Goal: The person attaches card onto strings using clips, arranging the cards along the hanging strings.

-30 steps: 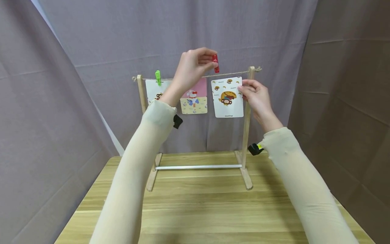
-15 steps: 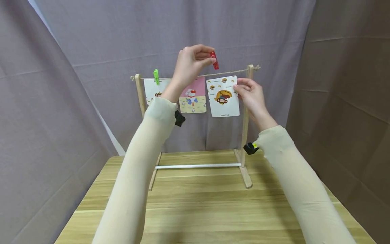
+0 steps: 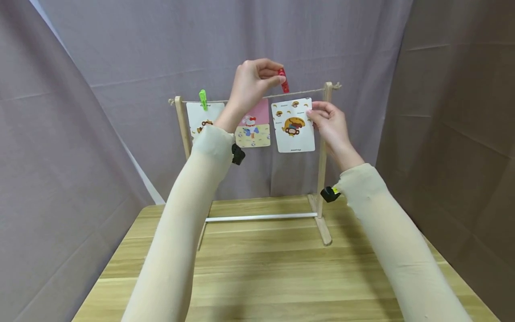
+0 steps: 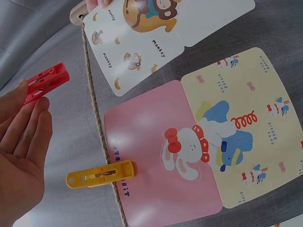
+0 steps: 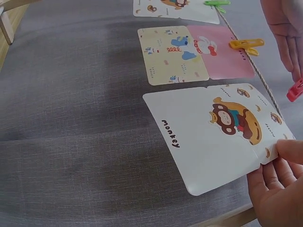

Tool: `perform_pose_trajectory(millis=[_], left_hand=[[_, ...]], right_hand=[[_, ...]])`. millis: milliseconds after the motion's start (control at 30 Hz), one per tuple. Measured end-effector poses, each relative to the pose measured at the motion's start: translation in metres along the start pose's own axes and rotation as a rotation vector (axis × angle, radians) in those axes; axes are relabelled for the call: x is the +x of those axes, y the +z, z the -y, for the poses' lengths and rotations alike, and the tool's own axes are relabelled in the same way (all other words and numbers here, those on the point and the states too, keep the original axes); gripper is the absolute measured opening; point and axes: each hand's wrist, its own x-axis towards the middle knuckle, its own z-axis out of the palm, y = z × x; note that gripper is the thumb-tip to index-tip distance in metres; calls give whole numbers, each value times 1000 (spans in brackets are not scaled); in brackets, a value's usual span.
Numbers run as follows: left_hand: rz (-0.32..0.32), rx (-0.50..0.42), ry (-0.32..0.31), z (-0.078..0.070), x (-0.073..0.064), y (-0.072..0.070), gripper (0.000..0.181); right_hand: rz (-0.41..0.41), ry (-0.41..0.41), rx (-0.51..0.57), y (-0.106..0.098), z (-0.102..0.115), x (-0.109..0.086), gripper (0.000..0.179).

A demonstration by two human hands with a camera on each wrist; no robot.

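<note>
My left hand (image 3: 251,82) pinches a red clothespin (image 3: 284,80) above the twine line (image 3: 295,93). With thumb and fingers, my right hand (image 3: 331,127) holds a white monkey card (image 3: 293,142) by its right edge, its top close to the line. In the left wrist view, the red clothespin (image 4: 47,81) stands off to the side of the twine (image 4: 93,94). A pink and yellow rabbit card (image 5: 175,54) hangs from the twine by a yellow clothespin (image 5: 246,44). Another white monkey card (image 3: 195,114) hangs at the left under a green clothespin (image 3: 203,99).
A wooden frame with two posts, the right post (image 3: 323,170) beside my right hand, carries the twine. Its white crossbar (image 3: 261,217) runs low over the wooden table (image 3: 261,277). Grey curtains (image 3: 161,53) stand behind and at the sides.
The monkey card in my right hand has moved left, away from the right post. My left hand with the red clothespin has shifted slightly left, and the view has drifted a little.
</note>
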Motion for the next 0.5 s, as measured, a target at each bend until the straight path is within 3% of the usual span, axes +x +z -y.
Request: perform_pose_trajectory(millis=[500], left_hand=[[56,23,-49,7,1,2,26]], right_hand=[[9,-10,20,2,-5,-3,17]])
